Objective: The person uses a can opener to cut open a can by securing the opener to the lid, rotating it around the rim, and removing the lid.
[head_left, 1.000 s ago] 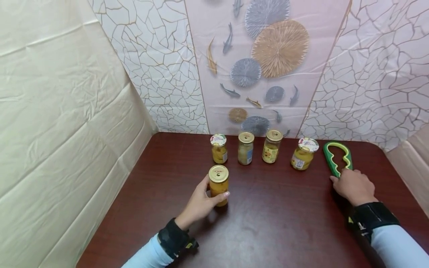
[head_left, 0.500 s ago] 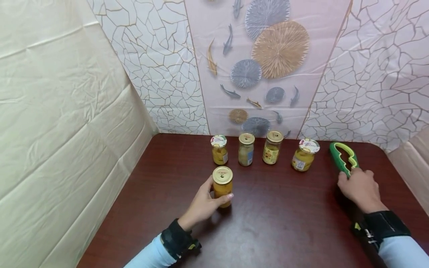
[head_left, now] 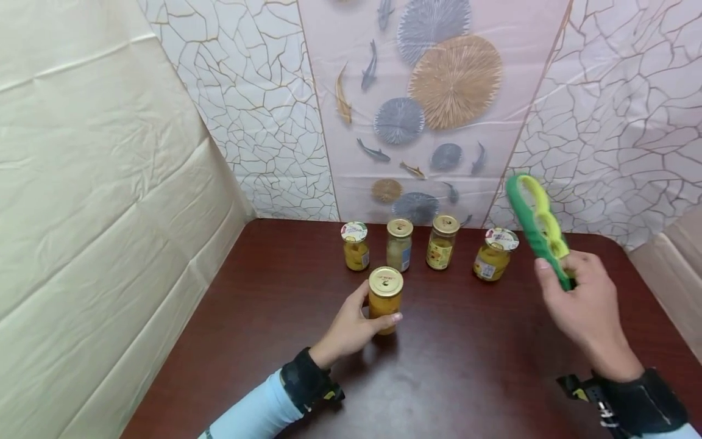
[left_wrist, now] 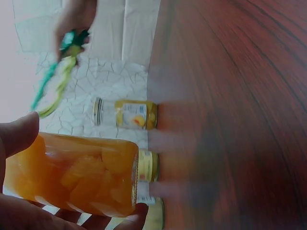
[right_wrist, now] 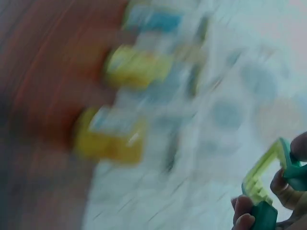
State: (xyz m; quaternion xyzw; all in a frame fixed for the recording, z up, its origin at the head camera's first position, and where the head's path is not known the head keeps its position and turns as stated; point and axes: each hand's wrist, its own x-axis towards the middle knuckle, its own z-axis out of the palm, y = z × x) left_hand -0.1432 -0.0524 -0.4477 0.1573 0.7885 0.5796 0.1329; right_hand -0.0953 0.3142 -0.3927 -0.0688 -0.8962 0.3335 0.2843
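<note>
My left hand grips a glass jar of orange fruit pieces with a gold lid, thumb across its front and fingers behind. In the left wrist view the jar shows clear of the table, its base in sight. On the right, my right hand holds a green jar opener by its end, raised off the table. Its loop has a lighter, notched inner edge and points up and to the left. The right wrist view shows fingers wrapped about the opener.
Along the back of the dark wooden table stand several jars: a white-lidded jar, a gold-lidded jar with pale contents, a yellow-labelled jar and a squat white-lidded jar. Patterned cloth hangs behind them.
My right hand has lifted the jar opener off the table and tilted it up toward the left. My left hand has carried the fruit jar a little to the right.
</note>
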